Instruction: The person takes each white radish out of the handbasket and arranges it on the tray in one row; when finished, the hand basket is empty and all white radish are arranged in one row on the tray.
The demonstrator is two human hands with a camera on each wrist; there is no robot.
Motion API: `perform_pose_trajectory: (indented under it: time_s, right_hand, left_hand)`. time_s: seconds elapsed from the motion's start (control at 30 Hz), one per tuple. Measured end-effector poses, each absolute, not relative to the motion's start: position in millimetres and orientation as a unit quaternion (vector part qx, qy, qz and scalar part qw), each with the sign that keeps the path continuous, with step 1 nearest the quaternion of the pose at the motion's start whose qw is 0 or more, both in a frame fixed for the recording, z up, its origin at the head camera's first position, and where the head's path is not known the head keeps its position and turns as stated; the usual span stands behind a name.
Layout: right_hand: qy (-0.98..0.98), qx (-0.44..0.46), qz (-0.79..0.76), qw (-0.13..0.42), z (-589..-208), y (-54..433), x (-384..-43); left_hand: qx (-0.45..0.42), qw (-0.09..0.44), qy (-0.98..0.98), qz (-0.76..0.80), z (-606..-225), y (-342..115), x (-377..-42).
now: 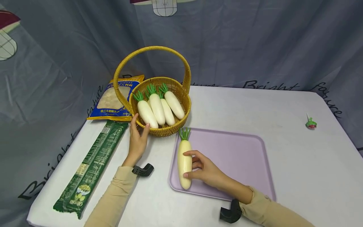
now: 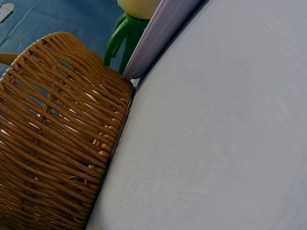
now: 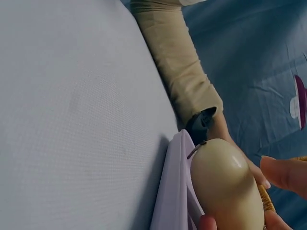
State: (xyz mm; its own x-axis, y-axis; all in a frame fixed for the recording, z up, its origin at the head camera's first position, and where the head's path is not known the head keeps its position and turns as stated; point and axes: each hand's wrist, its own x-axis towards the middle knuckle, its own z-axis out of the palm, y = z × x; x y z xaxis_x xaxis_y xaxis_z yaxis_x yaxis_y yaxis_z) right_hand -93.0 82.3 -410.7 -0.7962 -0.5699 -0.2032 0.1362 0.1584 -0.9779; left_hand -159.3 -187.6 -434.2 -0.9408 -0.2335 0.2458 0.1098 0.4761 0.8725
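On the lilac tray (image 1: 227,160) a white radish (image 1: 185,164) with green leaves lies lengthwise along the left edge. My right hand (image 1: 205,168) holds it from the right side, fingers and thumb curled over its lower half. In the right wrist view, fingertips (image 3: 208,223) touch the radish's rounded end (image 3: 225,167). My left hand (image 1: 137,142) rests against the near left rim of a wicker basket (image 1: 170,130), thumb and forefinger spread along it. Several white radishes (image 1: 157,108) lie inside, leaves pointing back. The left wrist view shows the basket's woven side (image 2: 57,129) but not the hand.
A blue and yellow pasta bag (image 1: 113,97) lies behind the basket's left side. A long green packet (image 1: 90,167) stretches along the table's left. Far right lies a small green wrapped lollipop (image 1: 311,123). Grey printed cloth (image 1: 227,47) hangs behind the white table (image 1: 297,167).
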Motion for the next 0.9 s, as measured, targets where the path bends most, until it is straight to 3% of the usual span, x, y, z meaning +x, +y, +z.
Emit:
perform_pose_trajectory:
  time_s: [0.43, 0.9]
  right_hand:
    - [0.726, -0.180, -0.617, 0.246, -411, 84, -92]
    - [0.713, -0.188, -0.631, 0.242, -396, 92, -103]
  left_hand:
    - [0.035, 0.164, -0.835, -0.523, -418, -181, -153]
    - [0.036, 0.173, -0.840, -0.512, -432, -188, -159]
